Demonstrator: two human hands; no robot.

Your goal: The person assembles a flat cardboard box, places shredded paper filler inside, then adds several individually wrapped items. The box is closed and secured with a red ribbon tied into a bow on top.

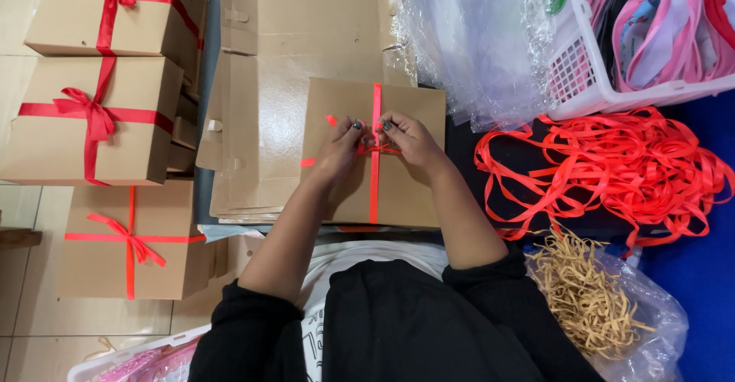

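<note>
Black sleeves (pixel 383 328) fill the bottom edge, closest to the lens, with both forearms reaching up from them to a flat brown box (pixel 344 191) in the middle.

Far left, three finished boxes (pixel 130 122) sit one behind another on the tiled floor, each tied with a red ribbon and bow. Just right of them lies a pile of flat unfolded cardboard (pixel 268 83), and the brown box rests on top of its right part.

On that box a red ribbon (pixel 375 183) runs straight from the far edge to the near edge, with a short piece showing at the left edge too. Left hand (pixel 337 152) rests on the lid just left of the ribbon, fingers bent, its fingertips pinching a ribbon end near the crossing. Right hand (pixel 409 138) sits just right of the ribbon, fingers curled and pinching the ribbon at the same spot, where a small knot or loop is bunched between the two hands.

Right of the box lies crumpled clear plastic (pixel 467 45), then a white basket (pixel 605 83) holding pink and dark cloth items. Below the basket a loose tangle of red ribbon (pixel 612 168) spreads over a dark and blue surface. Nearer, at lower right, a clear bag of tan paper shreds (pixel 589 298) lies open.
</note>
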